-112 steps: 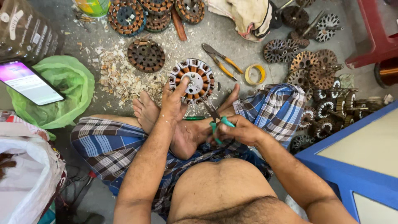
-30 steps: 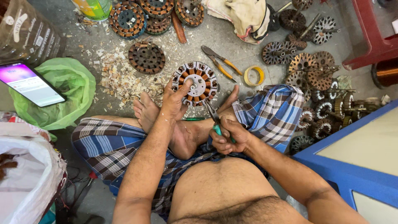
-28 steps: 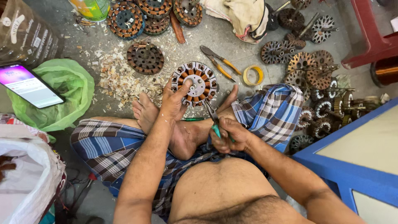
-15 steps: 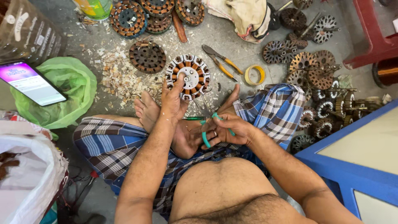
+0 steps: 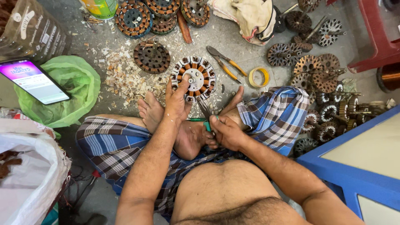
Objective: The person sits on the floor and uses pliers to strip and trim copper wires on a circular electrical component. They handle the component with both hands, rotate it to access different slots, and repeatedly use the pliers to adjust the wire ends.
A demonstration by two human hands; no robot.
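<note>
I see the left hand (image 5: 178,100) stretched forward from a nearly straight forearm, palm down, fingers spread over the near rim of a wound motor stator (image 5: 193,78); its grip presses the stator rather than wrapping it. The stator lies flat on the concrete floor (image 5: 237,41), just beyond the crossed bare feet (image 5: 152,110). The right hand (image 5: 225,132) is bent in at the wrist, grip closed around the green handles of pliers (image 5: 205,114), whose dark nose points up toward the stator's near edge. On the floor to the right of the stator lie orange-handled pliers (image 5: 225,62) and a yellow tape roll (image 5: 258,77). Paper scraps (image 5: 125,77) are scattered to its left.
</note>
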